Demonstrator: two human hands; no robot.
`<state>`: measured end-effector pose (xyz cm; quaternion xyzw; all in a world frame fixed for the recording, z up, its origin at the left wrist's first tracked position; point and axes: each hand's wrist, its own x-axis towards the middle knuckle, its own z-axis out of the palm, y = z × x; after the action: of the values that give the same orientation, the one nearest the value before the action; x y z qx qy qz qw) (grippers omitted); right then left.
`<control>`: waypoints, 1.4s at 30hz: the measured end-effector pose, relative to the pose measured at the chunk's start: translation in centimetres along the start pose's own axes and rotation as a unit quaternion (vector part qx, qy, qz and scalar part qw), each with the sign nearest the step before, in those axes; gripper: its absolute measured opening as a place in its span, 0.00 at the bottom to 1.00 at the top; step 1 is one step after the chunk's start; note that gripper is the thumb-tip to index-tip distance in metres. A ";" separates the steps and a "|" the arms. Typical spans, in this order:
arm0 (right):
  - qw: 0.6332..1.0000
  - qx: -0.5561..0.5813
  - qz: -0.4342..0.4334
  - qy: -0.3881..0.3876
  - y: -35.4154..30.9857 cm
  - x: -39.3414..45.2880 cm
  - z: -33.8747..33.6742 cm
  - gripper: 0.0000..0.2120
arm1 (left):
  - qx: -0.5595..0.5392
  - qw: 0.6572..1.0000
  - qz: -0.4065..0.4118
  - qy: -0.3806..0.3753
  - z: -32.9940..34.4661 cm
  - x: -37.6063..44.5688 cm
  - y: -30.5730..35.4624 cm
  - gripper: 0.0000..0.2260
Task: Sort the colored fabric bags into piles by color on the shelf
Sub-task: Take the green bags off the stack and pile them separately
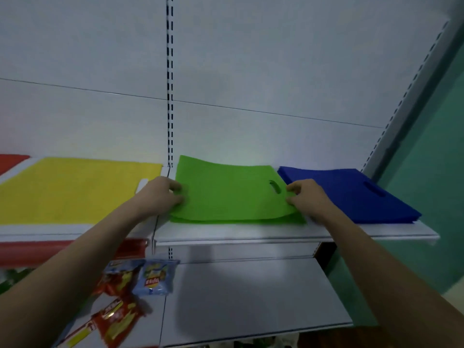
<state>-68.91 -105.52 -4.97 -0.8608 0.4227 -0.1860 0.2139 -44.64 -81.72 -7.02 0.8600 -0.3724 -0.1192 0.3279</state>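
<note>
Both hands grip the top green bag (231,194) at mid-frame: the left hand (160,197) pinches its left edge, and the right hand (305,198) pinches its right edge near the cut-out handle. The hands are well apart, one at each side of the bag. The bag's front right corner is lifted slightly off the green pile (238,219) beneath it.

The pile lies on the white shelf (276,233). Just right of it sits the blue pile (351,197), which the right hand partly overlaps. Left of center lies the yellow pile (75,189), and a red bag (11,162) shows at the far left edge.

On the lower shelf (251,297), at lower left, lie snack packets (135,285), red and blue.
</note>
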 end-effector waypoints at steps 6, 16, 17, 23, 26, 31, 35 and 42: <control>0.985 -0.142 -0.009 -0.096 -0.1 2.0 -0.4 0.15 | 0.139 0.990 -0.001 0.003 0.8 2.4 0.3 0.20; 0.987 -0.085 -0.116 -0.072 -3.8 -0.2 -2.0 0.12 | 0.168 0.980 -0.033 0.102 -0.1 -2.3 0.8 0.17; 0.986 -0.066 -0.132 -0.079 -4.5 -0.8 -2.0 0.12 | 0.175 0.977 -0.040 0.110 -0.4 -3.3 1.2 0.16; 0.944 0.071 -0.259 -0.193 -9.2 -7.5 1.6 0.10 | 0.216 0.957 -0.088 0.175 -1.4 -12.0 1.4 0.13; 0.911 0.118 -0.316 -0.237 -12.1 -11.8 4.8 0.15 | 0.197 0.952 -0.111 0.206 -2.2 -17.3 0.5 0.12; 0.872 0.117 -0.387 -0.277 -18.2 -18.0 8.4 0.17 | 0.200 0.931 -0.181 0.245 -6.5 -25.1 -1.8 0.13; 0.846 0.078 -0.446 -0.282 -24.0 -22.0 9.3 0.17 | 0.205 0.907 -0.230 0.286 -10.7 -30.6 -5.0 0.15; 0.804 -0.021 -0.530 -0.268 -34.7 -30.2 13.1 0.17 | 0.206 0.876 -0.293 0.324 -17.6 -39.9 -13.8 0.18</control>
<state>-57.11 -59.25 -1.94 -0.9706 -0.1701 -0.0241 0.1687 -56.67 -37.66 -4.33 0.9683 0.0072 0.1550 0.1958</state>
